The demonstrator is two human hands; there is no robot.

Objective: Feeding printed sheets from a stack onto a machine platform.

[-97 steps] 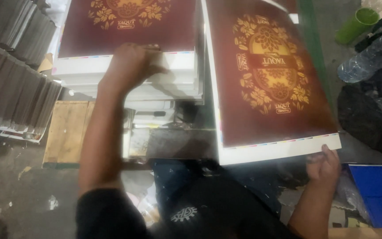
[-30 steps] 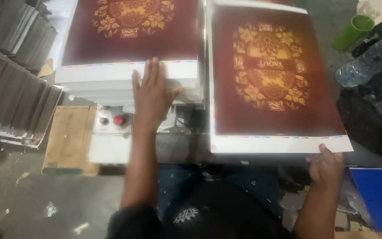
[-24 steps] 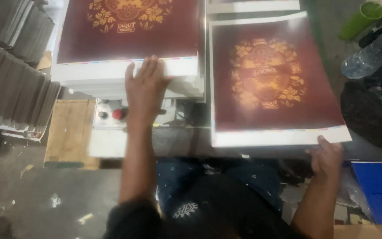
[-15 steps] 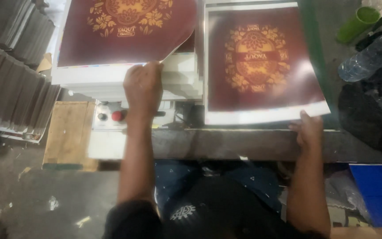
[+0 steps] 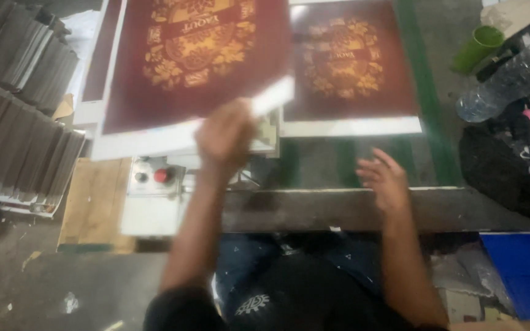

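My left hand [image 5: 225, 135] grips the near white edge of a large maroon sheet with a gold ornamental print [image 5: 185, 67] and holds it lifted and tilted above the stack of like sheets at the left [image 5: 102, 73]. A second maroon and gold sheet [image 5: 351, 73] lies flat on the green machine bed [image 5: 427, 122] at the right. My right hand [image 5: 384, 178] hovers open just below that sheet's near edge, fingers spread, touching nothing.
A control box with a red button [image 5: 161, 176] sits under the stack. Stacks of grey boards [image 5: 13, 122] fill the left. A green cup [image 5: 476, 49], a clear plastic bottle [image 5: 510, 76] and a dark bag [image 5: 504, 171] lie at the right; a blue bin [image 5: 522, 270] stands lower right.
My right hand slid the right sheet onto the bed and let it go, drawing back. My left hand peeled the top sheet off the left stack and lifted it rightward.
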